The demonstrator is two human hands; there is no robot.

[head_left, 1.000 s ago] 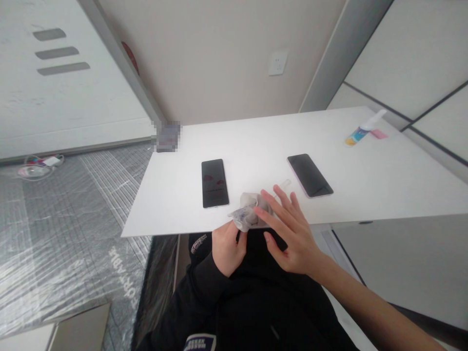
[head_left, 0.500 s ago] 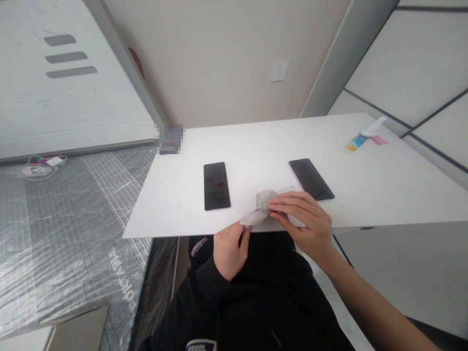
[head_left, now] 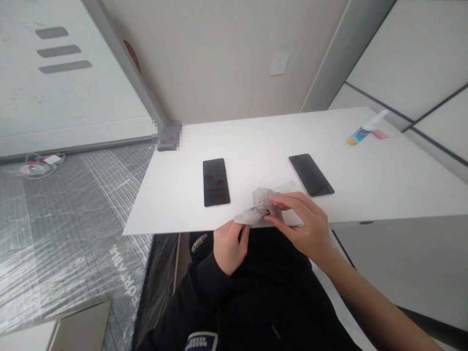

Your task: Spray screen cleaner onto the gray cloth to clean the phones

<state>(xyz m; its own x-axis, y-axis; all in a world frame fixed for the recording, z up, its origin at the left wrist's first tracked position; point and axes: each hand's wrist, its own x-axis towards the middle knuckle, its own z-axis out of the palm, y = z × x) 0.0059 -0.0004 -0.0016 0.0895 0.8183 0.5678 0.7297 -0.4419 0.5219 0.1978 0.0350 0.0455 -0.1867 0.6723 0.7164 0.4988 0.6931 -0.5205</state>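
A crumpled greyish-white cloth (head_left: 261, 202) is held over the front edge of the white table (head_left: 175, 190). My left hand (head_left: 230, 246) is closed on its lower left end, thumb and fingers pinched together. My right hand (head_left: 305, 222) grips the cloth's right side between thumb and fingertips. A pale, see-through strip (head_left: 285, 186) pokes out behind the cloth towards the right; what it belongs to is hidden in the folds. Left of the cloth lies a dark-screened phone (head_left: 216, 183), and a second dark phone (head_left: 311, 175) lies beyond my right hand.
At the table's far right lies a bottle (head_left: 365, 129) with a blue and yellow body and white top, beside a pink piece (head_left: 380, 134). A blurred-out object (head_left: 169, 135) sits at the far left corner. A wall with a socket (head_left: 280, 64) stands behind.
My right thumb and fingers have spread slightly apart on the cloth, and its folds have opened out a little. My left hand keeps its hold. The view has tilted slightly.
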